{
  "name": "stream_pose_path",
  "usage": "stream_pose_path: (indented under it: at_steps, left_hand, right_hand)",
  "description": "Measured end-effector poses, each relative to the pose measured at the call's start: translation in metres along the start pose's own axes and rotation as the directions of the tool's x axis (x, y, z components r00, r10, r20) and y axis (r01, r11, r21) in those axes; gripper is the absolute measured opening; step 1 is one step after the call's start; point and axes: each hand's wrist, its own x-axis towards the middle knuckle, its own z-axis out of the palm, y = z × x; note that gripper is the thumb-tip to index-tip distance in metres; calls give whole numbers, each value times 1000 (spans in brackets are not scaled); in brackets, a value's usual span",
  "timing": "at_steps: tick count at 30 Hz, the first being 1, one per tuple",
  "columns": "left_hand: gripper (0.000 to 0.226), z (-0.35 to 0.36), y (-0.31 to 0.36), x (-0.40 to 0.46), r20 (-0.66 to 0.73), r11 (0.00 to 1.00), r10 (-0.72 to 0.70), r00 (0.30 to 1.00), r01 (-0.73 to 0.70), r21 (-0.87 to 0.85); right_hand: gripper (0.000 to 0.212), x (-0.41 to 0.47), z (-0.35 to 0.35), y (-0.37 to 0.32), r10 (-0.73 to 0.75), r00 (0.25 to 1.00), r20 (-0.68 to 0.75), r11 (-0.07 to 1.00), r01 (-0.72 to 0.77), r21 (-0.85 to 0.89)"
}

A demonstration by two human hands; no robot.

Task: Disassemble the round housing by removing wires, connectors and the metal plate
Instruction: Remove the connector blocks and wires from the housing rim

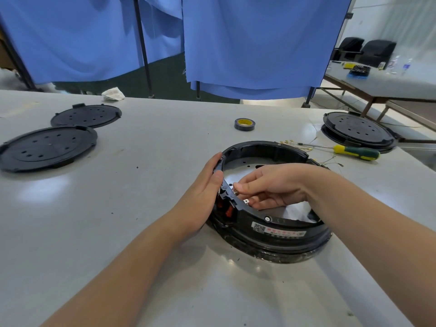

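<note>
A black round housing (280,228) lies on the grey table, a label on its near wall. A shiny metal plate (245,162) lines its floor. My left hand (203,194) presses against the housing's left outer wall with straight fingers and the thumb on the rim. My right hand (269,187) reaches inside and pinches a small metal connector (236,191) by the left inner wall. Orange parts (227,208) show in a gap of the wall below. Loose wires with yellow terminals (290,142) lie just behind the housing.
A green and yellow screwdriver (349,151) lies to the right rear. A tape roll (244,124) sits behind the housing. Two black round covers (47,147) (86,115) lie at the left, a stacked housing (358,132) at the right rear. Blue curtains hang beyond the table.
</note>
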Motion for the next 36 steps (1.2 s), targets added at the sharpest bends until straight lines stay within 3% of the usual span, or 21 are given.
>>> stream_pose_path:
  at_steps: [7, 12, 19, 26, 31, 36]
  left_hand:
    - [43, 3, 1, 0, -22, 1000, -4, 1000, 4, 21]
    - [43, 3, 1, 1, -37, 998, -4, 999, 7, 62]
    - [43, 4, 0, 2, -49, 998, -7, 999, 10, 64]
    - [43, 4, -2, 2, -45, 999, -5, 999, 8, 53]
    - [43, 4, 0, 2, -38, 999, -18, 999, 19, 26]
    - [44, -1, 4, 0, -9, 995, -25, 1000, 26, 99]
  right_hand:
    - [23, -2, 4, -2, 8, 1000, -12, 1000, -7, 27]
    - [51, -4, 9, -5, -58, 997, -49, 998, 57, -39]
    - [38, 0, 9, -6, -96, 995, -14, 993, 95, -73]
    - [43, 2, 10, -6, -126, 992, -26, 991, 125, -48]
    - [33, -1, 9, -6, -123, 992, -10, 989, 122, -89]
    - [39, -2, 9, -6, -114, 993, -7, 986, 112, -126]
